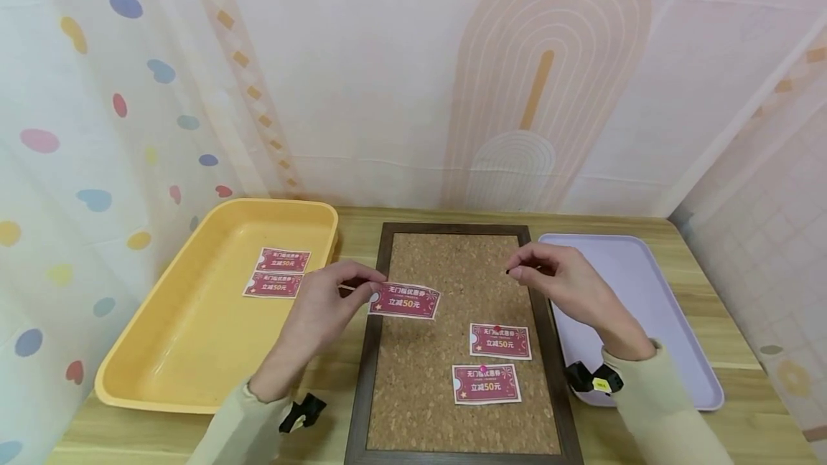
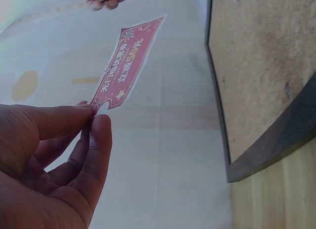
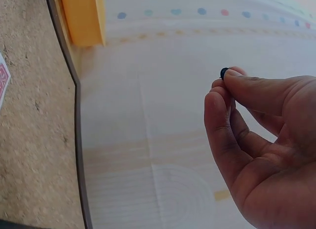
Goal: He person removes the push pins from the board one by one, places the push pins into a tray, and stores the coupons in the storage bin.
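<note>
Between thumb and fingertips, my left hand (image 1: 321,307) pinches one short end of a red paper coupon (image 1: 405,301). The coupon hangs over the upper left part of a cork board (image 1: 413,386) with a dark frame; in the left wrist view it curves slightly. My right hand (image 1: 563,280) is above the frame's right side and pinches a small black pushpin (image 3: 224,73). Lower right on the cork are two similar coupons, an upper one (image 1: 510,343) with a red pushpin (image 1: 497,329) and a lower one (image 1: 500,389) with a pink pushpin (image 1: 483,369) at the top edge.
A yellow tray (image 1: 174,350) on the left holds two more coupons (image 1: 274,284). On the right a lilac tray (image 1: 614,257) lies partly behind my right arm. A patterned curtain (image 1: 388,92) hangs behind the wooden table (image 1: 358,235).
</note>
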Demonstrator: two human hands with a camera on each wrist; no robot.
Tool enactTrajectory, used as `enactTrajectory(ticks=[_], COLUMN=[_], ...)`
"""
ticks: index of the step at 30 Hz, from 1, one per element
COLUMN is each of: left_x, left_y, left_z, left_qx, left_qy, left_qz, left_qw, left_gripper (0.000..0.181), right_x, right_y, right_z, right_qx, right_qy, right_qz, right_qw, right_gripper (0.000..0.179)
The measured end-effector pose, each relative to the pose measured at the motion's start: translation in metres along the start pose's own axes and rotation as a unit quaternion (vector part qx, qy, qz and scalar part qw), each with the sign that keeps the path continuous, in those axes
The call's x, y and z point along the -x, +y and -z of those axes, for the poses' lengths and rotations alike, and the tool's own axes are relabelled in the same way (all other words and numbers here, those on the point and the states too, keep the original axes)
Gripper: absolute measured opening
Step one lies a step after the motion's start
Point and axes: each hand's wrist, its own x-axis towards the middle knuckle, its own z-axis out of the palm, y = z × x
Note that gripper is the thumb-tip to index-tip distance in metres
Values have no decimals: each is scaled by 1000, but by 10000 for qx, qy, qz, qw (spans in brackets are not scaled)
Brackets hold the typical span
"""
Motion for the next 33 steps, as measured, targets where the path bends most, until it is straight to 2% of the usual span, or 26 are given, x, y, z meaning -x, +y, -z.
enactTrajectory(ticks=[9, 18, 24, 27, 33], left_x=[0, 4, 7, 7, 6], left_y=[-3, -23, -38, -45, -61], left_z=[30, 63, 83, 92, 104], left_qx=[-86, -55, -101, -187, -50], left_qy=[39, 179, 329, 334, 189], left_qz=[244, 580, 617, 586, 750], left_qw=[9997, 9981, 9975, 9975, 9970], left_gripper=[14, 16, 16, 16, 18], right_x=[11, 22, 27, 30, 36], right_y=[1, 14, 30, 38, 53], right_z=[19, 37, 49, 54, 63], right_qx=[260, 522, 307, 222, 254], right_qy=[346, 732, 896, 924, 1045], right_qz=[100, 180, 311, 198, -121], right_qw=[9990, 9958, 9950, 9953, 9941], right_gripper=[8, 10, 13, 12, 12])
